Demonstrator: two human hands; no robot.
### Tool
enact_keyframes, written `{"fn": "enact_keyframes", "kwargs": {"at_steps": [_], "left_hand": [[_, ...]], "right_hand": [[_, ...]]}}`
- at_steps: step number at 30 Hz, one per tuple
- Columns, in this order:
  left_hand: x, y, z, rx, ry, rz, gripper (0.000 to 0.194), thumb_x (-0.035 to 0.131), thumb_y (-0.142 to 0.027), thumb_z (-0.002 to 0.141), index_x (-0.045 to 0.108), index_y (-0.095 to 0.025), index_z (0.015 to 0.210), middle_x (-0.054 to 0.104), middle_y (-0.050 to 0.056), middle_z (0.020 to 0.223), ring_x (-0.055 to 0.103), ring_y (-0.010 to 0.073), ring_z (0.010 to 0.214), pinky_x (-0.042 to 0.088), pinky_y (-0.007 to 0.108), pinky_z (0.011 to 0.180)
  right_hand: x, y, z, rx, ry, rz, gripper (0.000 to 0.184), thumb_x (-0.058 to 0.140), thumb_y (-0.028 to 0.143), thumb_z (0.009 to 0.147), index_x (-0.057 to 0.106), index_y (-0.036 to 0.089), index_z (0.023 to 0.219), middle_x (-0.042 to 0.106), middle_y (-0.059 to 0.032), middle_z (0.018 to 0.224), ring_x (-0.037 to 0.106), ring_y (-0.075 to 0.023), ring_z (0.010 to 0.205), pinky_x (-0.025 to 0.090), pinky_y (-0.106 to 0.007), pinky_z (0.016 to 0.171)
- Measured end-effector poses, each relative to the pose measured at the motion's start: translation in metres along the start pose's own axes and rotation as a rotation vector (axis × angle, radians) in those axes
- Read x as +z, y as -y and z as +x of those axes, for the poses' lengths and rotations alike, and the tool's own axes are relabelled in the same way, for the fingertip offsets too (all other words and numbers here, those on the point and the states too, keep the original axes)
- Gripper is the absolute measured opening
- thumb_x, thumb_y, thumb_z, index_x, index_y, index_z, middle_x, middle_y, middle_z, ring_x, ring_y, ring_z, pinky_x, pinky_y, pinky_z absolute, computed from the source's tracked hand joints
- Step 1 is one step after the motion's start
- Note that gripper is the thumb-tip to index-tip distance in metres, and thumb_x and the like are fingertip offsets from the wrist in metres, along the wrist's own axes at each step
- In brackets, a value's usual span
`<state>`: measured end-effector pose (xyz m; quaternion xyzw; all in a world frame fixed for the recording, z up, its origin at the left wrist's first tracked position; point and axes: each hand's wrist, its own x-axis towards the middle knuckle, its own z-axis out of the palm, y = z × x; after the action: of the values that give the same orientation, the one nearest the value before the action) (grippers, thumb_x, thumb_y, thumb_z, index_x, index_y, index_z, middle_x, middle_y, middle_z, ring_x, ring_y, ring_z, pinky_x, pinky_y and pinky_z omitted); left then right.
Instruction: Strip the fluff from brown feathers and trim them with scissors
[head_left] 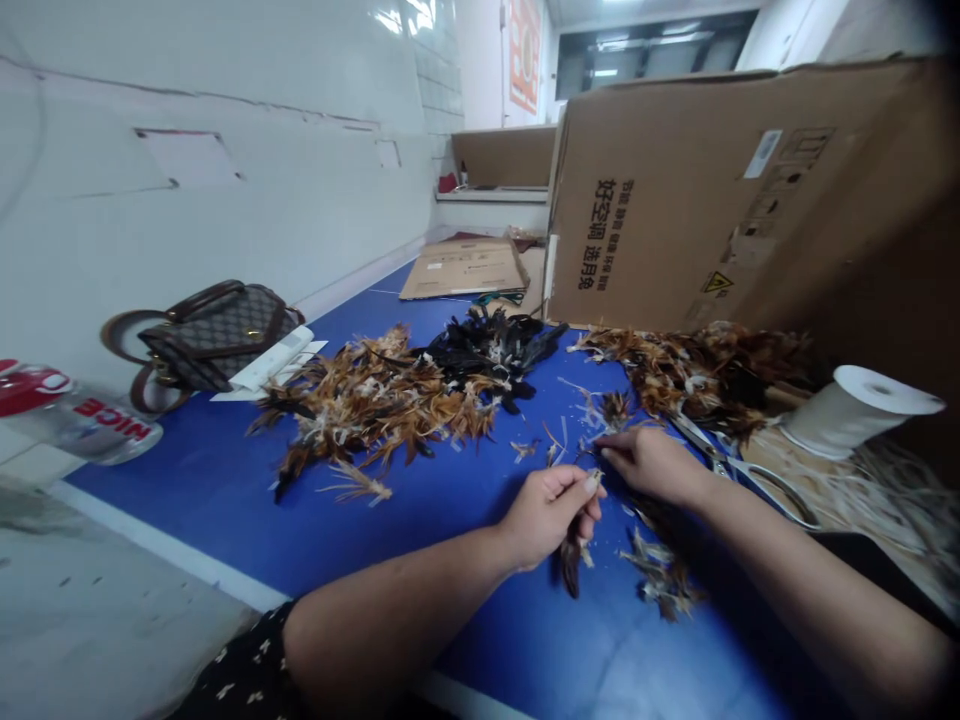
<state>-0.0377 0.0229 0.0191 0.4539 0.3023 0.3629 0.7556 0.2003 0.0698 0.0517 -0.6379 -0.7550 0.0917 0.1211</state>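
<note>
In the head view, a blue tabletop [420, 510] runs from the lower center up toward the middle of the frame, its pale front edge slanting from the left side down to the bottom center. Just right of center, the left hand [559, 515] is mostly closed, thumb against the fingers, pinching a dark brown feather [571, 570] that hangs below it. The right hand [652, 462] reaches in from the lower right, fingertips drawn together near some small loose feathers [615, 410]; whether it grips anything I cannot tell.

Left of the hands lies a wide brown feather pile [390, 395], touching a black feather pile [487, 345] at its upper right. Another brown pile [690, 370] sits right of center, along the foot of a large cardboard box [697, 200]. Scissors [731, 465] lie just beyond the right forearm, with a white spool [855, 410] farther right. A small feather cluster [660, 575] rests below the right hand.

A handbag [214, 335] and a clear bottle [82, 410] stand by the wall at the left. The widest open room is bare blue — left of the left forearm, and again at the bottom center between the forearms.
</note>
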Motion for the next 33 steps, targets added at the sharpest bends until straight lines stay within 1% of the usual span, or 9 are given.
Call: {"fn": "enact_keyframes", "kwargs": {"at_steps": [2, 4, 7, 10, 16, 22, 24, 29, 33], "left_hand": [[0.000, 0.000, 0.000, 0.000, 0.007, 0.005, 0.065, 0.089, -0.075, 0.084, 0.071, -0.014, 0.100, 0.065, -0.001, 0.077, 0.057, 0.0085, 0.056, 0.046, 0.024, 0.053], [0.000, 0.001, 0.000, 0.005, 0.010, 0.011, 0.065, 0.089, -0.074, 0.084, 0.071, -0.014, 0.100, 0.065, -0.001, 0.077, 0.057, 0.0085, 0.056, 0.047, 0.024, 0.053], [-0.001, 0.002, 0.001, 0.018, 0.004, 0.010, 0.062, 0.089, -0.073, 0.085, 0.072, -0.014, 0.099, 0.066, -0.001, 0.077, 0.057, 0.0086, 0.056, 0.047, 0.024, 0.053], [-0.002, 0.003, 0.002, 0.020, -0.007, 0.003, 0.060, 0.089, -0.071, 0.086, 0.072, -0.015, 0.099, 0.066, -0.001, 0.077, 0.057, 0.0085, 0.056, 0.047, 0.024, 0.052], [-0.003, 0.004, 0.003, 0.011, -0.013, 0.016, 0.061, 0.089, -0.072, 0.085, 0.072, -0.015, 0.100, 0.066, -0.001, 0.078, 0.057, 0.0088, 0.055, 0.046, 0.024, 0.051], [-0.002, 0.000, 0.000, 0.004, -0.029, 0.034, 0.061, 0.092, -0.070, 0.083, 0.073, -0.015, 0.100, 0.066, -0.001, 0.078, 0.057, 0.0086, 0.056, 0.046, 0.023, 0.052], [-0.002, -0.001, -0.001, -0.001, -0.028, 0.039, 0.060, 0.092, -0.069, 0.084, 0.073, -0.015, 0.100, 0.066, -0.001, 0.077, 0.057, 0.0086, 0.056, 0.046, 0.023, 0.052], [-0.002, -0.001, -0.002, -0.016, -0.037, 0.055, 0.059, 0.094, -0.068, 0.083, 0.074, -0.015, 0.100, 0.067, -0.001, 0.078, 0.057, 0.0088, 0.056, 0.046, 0.022, 0.051], [-0.002, -0.001, -0.002, -0.019, -0.051, 0.057, 0.058, 0.095, -0.067, 0.083, 0.075, -0.015, 0.100, 0.066, -0.001, 0.076, 0.056, 0.0084, 0.054, 0.045, 0.022, 0.050]], "right_hand": [[-0.010, 0.001, -0.021, -0.056, -0.016, 0.080, 0.035, 0.057, 0.046, 0.109, 0.089, 0.033, 0.116, 0.091, -0.0047, 0.120, 0.084, -0.0253, 0.111, 0.063, -0.036, 0.104], [-0.024, -0.008, -0.040, -0.029, -0.091, 0.119, 0.041, 0.052, 0.048, 0.109, 0.088, 0.030, 0.117, 0.089, -0.0095, 0.122, 0.083, -0.0281, 0.110, 0.063, -0.041, 0.104], [-0.046, -0.034, -0.066, 0.095, -0.239, 0.113, 0.044, 0.054, 0.055, 0.102, 0.084, 0.023, 0.107, 0.088, -0.0154, 0.107, 0.082, -0.0319, 0.094, 0.064, -0.045, 0.088], [-0.060, -0.065, -0.095, 0.191, -0.337, 0.096, 0.043, 0.057, 0.057, 0.094, 0.082, 0.022, 0.103, 0.087, -0.0159, 0.098, 0.080, -0.0330, 0.085, 0.061, -0.045, 0.079], [-0.062, -0.113, -0.156, 0.393, -0.332, 0.064, 0.051, 0.062, 0.065, 0.090, 0.082, 0.030, 0.121, 0.088, -0.0119, 0.113, 0.080, -0.0324, 0.081, 0.059, -0.045, 0.074], [-0.070, -0.149, -0.201, 0.596, -0.275, 0.000, 0.043, 0.069, 0.065, 0.082, 0.085, 0.036, 0.110, 0.087, -0.0141, 0.108, 0.079, -0.0331, 0.074, 0.056, -0.047, 0.067], [-0.075, -0.155, -0.210, 0.635, -0.275, -0.019, 0.047, 0.067, 0.067, 0.081, 0.085, 0.035, 0.111, 0.086, -0.0147, 0.106, 0.078, -0.0329, 0.071, 0.055, -0.048, 0.067], [-0.084, -0.157, -0.232, 0.577, -0.271, -0.055, 0.063, 0.062, 0.080, 0.086, 0.086, 0.029, 0.114, 0.083, -0.0181, 0.112, 0.075, -0.0304, 0.070, 0.057, -0.051, 0.069], [-0.075, -0.146, -0.258, 0.498, -0.222, -0.165, 0.076, 0.064, 0.088, 0.083, 0.083, 0.022, 0.116, 0.082, -0.0192, 0.114, 0.080, -0.0371, 0.093, 0.064, -0.054, 0.088]]}}
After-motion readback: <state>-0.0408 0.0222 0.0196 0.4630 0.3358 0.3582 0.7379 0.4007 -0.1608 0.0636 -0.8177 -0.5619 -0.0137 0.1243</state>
